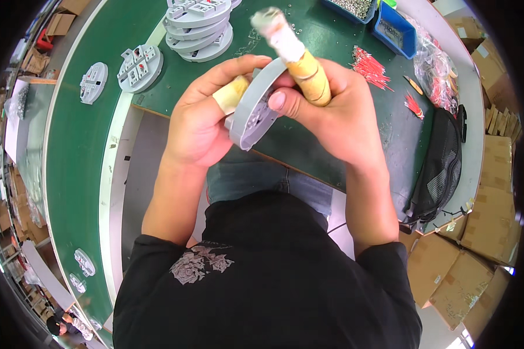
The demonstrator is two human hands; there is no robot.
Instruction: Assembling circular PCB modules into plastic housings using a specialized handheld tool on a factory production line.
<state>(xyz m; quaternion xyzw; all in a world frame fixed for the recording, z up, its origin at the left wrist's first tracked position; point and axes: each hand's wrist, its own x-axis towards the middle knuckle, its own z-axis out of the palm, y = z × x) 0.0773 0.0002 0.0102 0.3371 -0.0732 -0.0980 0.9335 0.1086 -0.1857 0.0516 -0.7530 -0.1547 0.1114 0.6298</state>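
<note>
Gripping the grey disc (255,96) btwn both hands, tilted up on edge, over the near edge of the green table (314,166): L hand (195,125) closed round its left side, R hand (346,107) curled at its right w/ thumb by its inner face. Yellow-wrapped piece (311,78) at R hand, blurred white end up; can't tell if tool or finger. Stack of discs (198,38) beyond the grey disc, to its left; red wires (370,68) right of it, blue bin (396,35) farther out, black bag (442,168) far right.
</note>
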